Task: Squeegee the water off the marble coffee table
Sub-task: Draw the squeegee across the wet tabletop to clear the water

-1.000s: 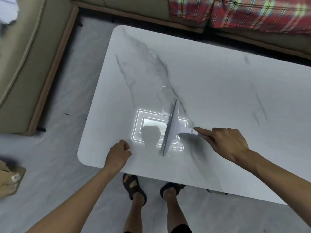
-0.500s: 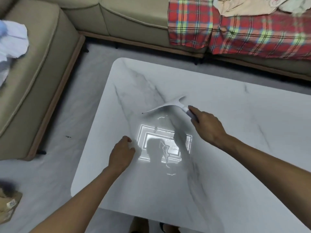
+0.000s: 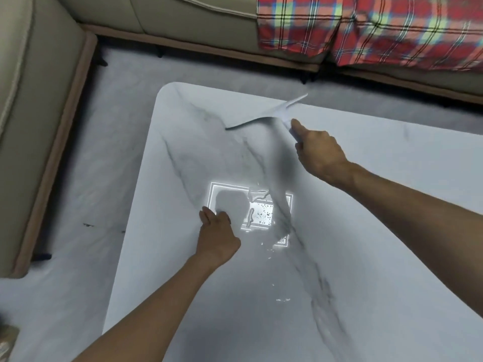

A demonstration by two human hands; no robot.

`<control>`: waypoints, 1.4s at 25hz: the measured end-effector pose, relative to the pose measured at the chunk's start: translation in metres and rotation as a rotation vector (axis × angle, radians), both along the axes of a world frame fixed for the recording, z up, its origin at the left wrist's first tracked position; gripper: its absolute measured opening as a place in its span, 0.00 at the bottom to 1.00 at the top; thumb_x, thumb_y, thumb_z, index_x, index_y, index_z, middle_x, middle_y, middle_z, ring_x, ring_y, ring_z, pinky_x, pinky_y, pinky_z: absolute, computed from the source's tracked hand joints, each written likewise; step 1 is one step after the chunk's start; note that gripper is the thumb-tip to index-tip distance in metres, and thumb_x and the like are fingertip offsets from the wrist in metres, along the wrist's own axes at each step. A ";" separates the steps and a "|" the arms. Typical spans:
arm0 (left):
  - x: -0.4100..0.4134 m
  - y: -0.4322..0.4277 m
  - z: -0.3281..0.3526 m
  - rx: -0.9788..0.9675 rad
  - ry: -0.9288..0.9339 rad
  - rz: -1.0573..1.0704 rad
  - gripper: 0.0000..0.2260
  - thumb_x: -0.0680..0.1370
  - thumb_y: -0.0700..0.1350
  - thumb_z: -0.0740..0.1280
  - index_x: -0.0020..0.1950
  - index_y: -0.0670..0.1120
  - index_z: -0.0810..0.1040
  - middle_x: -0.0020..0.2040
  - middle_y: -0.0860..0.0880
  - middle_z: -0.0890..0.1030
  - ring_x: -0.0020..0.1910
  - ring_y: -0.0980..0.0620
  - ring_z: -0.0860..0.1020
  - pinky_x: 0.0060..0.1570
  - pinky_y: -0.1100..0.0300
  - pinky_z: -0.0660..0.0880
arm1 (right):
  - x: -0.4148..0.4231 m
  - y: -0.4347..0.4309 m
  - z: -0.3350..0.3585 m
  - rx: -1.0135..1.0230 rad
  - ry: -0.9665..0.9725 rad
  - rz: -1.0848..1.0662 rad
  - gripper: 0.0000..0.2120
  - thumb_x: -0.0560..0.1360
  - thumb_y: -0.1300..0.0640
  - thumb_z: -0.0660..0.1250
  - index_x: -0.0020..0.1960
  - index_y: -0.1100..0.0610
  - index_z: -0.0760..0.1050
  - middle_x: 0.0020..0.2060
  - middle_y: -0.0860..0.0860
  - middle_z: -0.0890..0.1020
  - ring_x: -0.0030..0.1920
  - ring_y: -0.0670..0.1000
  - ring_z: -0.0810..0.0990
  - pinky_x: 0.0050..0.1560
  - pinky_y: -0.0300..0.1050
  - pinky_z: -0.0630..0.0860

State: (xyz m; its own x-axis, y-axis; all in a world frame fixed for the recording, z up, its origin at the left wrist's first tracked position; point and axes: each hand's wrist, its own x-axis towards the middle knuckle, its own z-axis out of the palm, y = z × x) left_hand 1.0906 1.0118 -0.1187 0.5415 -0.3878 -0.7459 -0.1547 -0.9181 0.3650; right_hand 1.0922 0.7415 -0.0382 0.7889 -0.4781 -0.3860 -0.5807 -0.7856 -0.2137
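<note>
The white marble coffee table (image 3: 379,205) with grey veins fills the middle of the view. My right hand (image 3: 317,150) grips the handle of a white squeegee (image 3: 264,116), whose blade lies slanted near the table's far edge. Water drops and streaks (image 3: 261,212) glisten in a bright ceiling-light reflection at the table's centre, with smaller drops toward the near side. My left hand (image 3: 217,236) rests flat on the table, fingers together, just left of the wet patch.
A beige sofa (image 3: 183,19) wraps the far and left sides, with a red plaid blanket (image 3: 366,27) on its right part. Grey floor (image 3: 86,178) lies between sofa and table. A small dark speck sits on the floor at left.
My right hand has swung the squeegee from the near centre of the table to its far edge, turning the blade crosswise. My left hand has moved further onto the tabletop.
</note>
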 end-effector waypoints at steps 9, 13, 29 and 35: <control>0.007 -0.008 0.014 0.029 0.037 0.037 0.21 0.72 0.37 0.58 0.65 0.41 0.65 0.77 0.31 0.46 0.78 0.37 0.43 0.70 0.50 0.62 | -0.153 0.001 0.065 0.061 0.257 -0.008 0.26 0.78 0.58 0.54 0.72 0.40 0.56 0.36 0.54 0.76 0.35 0.59 0.74 0.37 0.47 0.72; -0.016 -0.002 0.014 -0.055 -0.110 0.109 0.13 0.69 0.35 0.60 0.52 0.43 0.69 0.59 0.39 0.67 0.65 0.38 0.66 0.60 0.52 0.70 | -0.109 -0.038 0.057 -0.025 0.002 -0.052 0.20 0.79 0.58 0.58 0.70 0.52 0.63 0.48 0.64 0.81 0.48 0.67 0.78 0.48 0.54 0.75; -0.051 -0.021 0.019 0.171 0.018 0.100 0.21 0.74 0.35 0.60 0.67 0.38 0.65 0.73 0.33 0.58 0.75 0.33 0.56 0.65 0.48 0.67 | -0.180 -0.027 0.059 0.154 0.155 -0.166 0.17 0.77 0.60 0.54 0.66 0.52 0.65 0.38 0.57 0.77 0.40 0.62 0.73 0.37 0.46 0.66; -0.046 -0.004 0.023 0.073 0.040 0.078 0.16 0.70 0.35 0.60 0.55 0.48 0.66 0.66 0.38 0.65 0.65 0.38 0.71 0.47 0.57 0.68 | -0.041 -0.048 0.036 0.110 -0.035 -0.151 0.13 0.77 0.63 0.54 0.61 0.59 0.67 0.50 0.63 0.79 0.51 0.65 0.73 0.42 0.48 0.64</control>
